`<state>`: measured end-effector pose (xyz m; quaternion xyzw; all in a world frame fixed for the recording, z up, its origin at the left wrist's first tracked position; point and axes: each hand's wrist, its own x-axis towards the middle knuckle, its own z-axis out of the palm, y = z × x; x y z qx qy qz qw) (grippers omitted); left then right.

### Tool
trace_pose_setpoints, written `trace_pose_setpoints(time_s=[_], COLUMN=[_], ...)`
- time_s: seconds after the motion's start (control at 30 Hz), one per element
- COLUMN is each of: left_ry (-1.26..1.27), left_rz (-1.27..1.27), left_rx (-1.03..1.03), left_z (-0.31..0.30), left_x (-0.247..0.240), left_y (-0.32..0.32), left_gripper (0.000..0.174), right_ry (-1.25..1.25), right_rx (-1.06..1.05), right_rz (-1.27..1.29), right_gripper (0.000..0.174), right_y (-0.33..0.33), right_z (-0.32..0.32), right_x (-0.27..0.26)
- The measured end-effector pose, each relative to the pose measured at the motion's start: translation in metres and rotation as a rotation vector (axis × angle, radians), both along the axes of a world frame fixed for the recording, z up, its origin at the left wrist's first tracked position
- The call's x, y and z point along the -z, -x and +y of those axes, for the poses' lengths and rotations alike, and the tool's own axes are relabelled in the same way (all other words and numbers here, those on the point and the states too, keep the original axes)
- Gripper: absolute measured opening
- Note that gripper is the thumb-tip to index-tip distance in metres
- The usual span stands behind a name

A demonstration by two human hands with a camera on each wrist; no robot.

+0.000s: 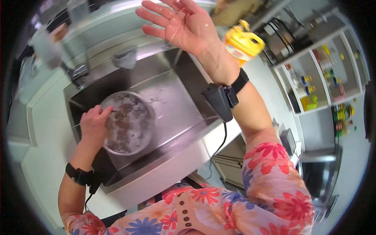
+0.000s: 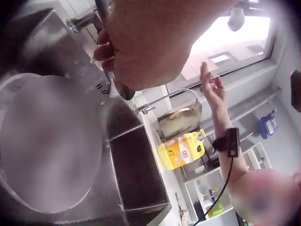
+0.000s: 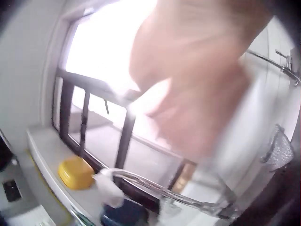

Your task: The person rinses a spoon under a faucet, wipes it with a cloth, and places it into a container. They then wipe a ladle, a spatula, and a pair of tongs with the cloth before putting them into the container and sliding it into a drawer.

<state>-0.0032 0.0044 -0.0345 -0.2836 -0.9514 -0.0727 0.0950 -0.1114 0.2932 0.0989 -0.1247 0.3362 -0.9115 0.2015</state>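
My left hand [image 1: 94, 123] is over the left rim of a round metal pot [image 1: 150, 113] of cloudy, foamy water in the sink. In the left wrist view its fingers curl round a dark metal utensil [image 2: 124, 90], whose type I cannot tell. The raised right hand [image 1: 182, 25] is above the sink's far right corner, fingers spread, wet palm showing, holding nothing. It appears blurred in the right wrist view, before the window.
A yellow jug [image 1: 244, 43] stands on the counter right of the sink. The faucet [image 1: 78, 74] is at the sink's back left, with a grey cloth [image 1: 125, 58] on the back edge. White shelves [image 1: 319, 78] hold bottles farther right.
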Motion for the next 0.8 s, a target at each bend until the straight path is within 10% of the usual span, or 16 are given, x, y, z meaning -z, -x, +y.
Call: trace_pose_setpoints(time_s=[0.37,0.43,0.47,0.53,0.67,0.73,0.8], left_ry=[-0.040,0.241,0.584,0.459,0.255,-0.171,-0.005], left_rz=[0.068,-0.063,-0.138,0.045,0.027,-0.491,-0.377], left_rx=[-0.171,-0.261,-0.338,-0.306,-0.167,-0.429,-0.333], left_z=[0.044,0.035,0.046,0.051,0.085,0.115,0.102], left_x=[0.019,0.044,0.035,0.040,0.017,-0.006,0.014], left_y=[0.002,0.012,0.004,0.003,-0.015,-0.025,-0.013], left_gripper=[0.025,0.023,0.025,0.024,0.023,0.022,0.021], right_ry=[0.362,0.084,-0.482,-1.217,-1.012,-1.001,-1.007], right_rx=[0.127,0.289,0.364,0.505,0.703,0.802,0.877], right_rz=[0.210,0.146,0.137,0.168,-0.375,-0.574,-0.608], right_gripper=[0.044,0.039,0.036,0.035,0.028,0.027,0.029], right_y=[-0.250,-0.286,-0.309,-0.358,-0.508,-0.572,-0.622], right_z=[0.188,0.217,0.235,0.279,0.347,0.368,0.380], right_x=[-0.084,-0.055,-0.034,0.037,0.078,0.088,0.097])
